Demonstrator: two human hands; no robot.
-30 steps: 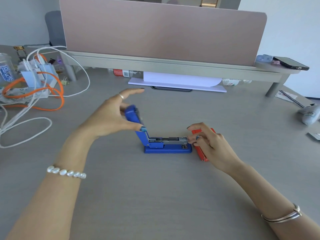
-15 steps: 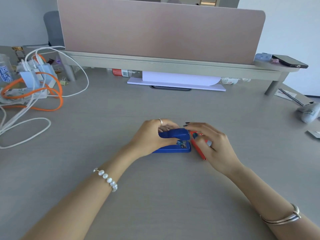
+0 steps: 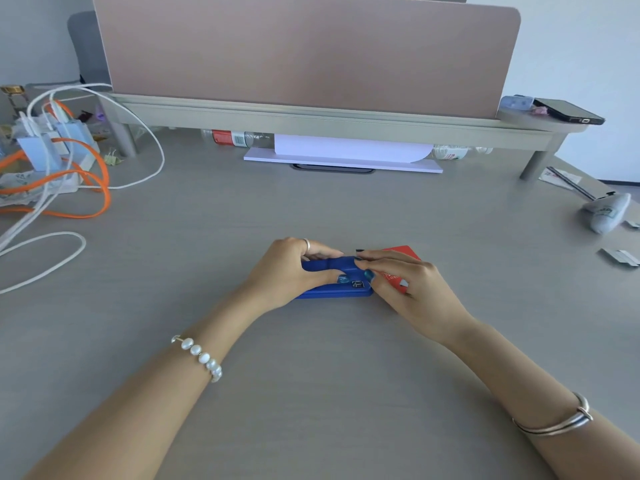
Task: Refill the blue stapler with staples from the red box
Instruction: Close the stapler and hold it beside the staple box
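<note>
Legible text: none.

- red box (image 3: pixel 398 268): white printed characters on the top face, partly covered by the right hand (image 3: pixel 412 289), too small and blurred to read.
- bottle (image 3: pixel 235 137) lying under the desk shelf (image 3: pixel 311 114): red label with a white barcode panel; bars visible, digits not readable.
- second bottle (image 3: pixel 450 152) under the same shelf: red marks on its label, unreadable.
- white bundle (image 3: pixel 607 213) at the right desk edge: small dark print, unreadable.

Left hand (image 3: pixel 289 273) curled in a closed grip, right hand (image 3: pixel 414 291) fingertips pressing down, forearms converging.
</note>
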